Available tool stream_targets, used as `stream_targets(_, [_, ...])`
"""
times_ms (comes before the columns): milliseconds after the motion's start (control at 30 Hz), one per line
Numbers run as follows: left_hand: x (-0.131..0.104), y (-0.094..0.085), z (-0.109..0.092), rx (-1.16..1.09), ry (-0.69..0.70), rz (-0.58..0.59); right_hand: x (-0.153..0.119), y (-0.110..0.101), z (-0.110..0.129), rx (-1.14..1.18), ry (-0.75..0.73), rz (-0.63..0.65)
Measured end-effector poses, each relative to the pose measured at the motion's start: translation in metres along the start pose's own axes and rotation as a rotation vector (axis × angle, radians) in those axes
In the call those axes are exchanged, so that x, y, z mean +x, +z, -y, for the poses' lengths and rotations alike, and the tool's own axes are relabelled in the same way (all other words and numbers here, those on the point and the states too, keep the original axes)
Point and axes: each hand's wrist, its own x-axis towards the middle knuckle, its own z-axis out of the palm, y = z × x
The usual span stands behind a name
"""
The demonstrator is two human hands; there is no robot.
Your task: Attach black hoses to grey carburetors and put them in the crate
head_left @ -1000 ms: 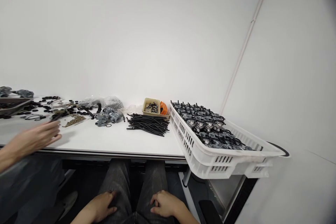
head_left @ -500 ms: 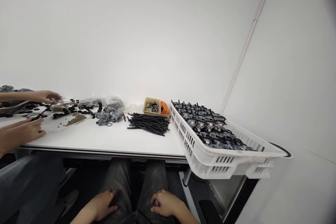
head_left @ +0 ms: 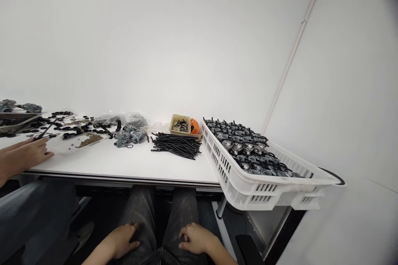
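Note:
My left hand (head_left: 123,240) rests on my left thigh, holding nothing, its fingers loose and apart from the thumb. On the other thigh lies my right hand (head_left: 196,238), also with nothing in it, fingers slightly bent but apart. Both are below the table edge. Nearest on the table (head_left: 133,169) are a pile of short black hoses (head_left: 176,145) and a cluster of grey metal parts that look like carburetors (head_left: 129,136), with a black ring (head_left: 129,146) beside them.
At right, a white plastic crate (head_left: 245,190) holds rows of metal parts with black hoses (head_left: 248,145). Behind the hoses stand a cream tray (head_left: 173,126) and an orange container (head_left: 195,126). At left, a co-worker's hand (head_left: 26,157) holds a dark tool near small brass pieces (head_left: 90,140).
My two hands stay on my thighs. The co-worker's other hand, over the small parts at left, has gone out of view.

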Motion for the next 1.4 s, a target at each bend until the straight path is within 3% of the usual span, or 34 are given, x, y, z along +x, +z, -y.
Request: stream_targets(1400, [-0.0002, -0.0016, -0.0011, 0.041, 0.024, 0.028, 0.0005, -0.0013, 0.0009, -0.010, -0.008, 0.012])
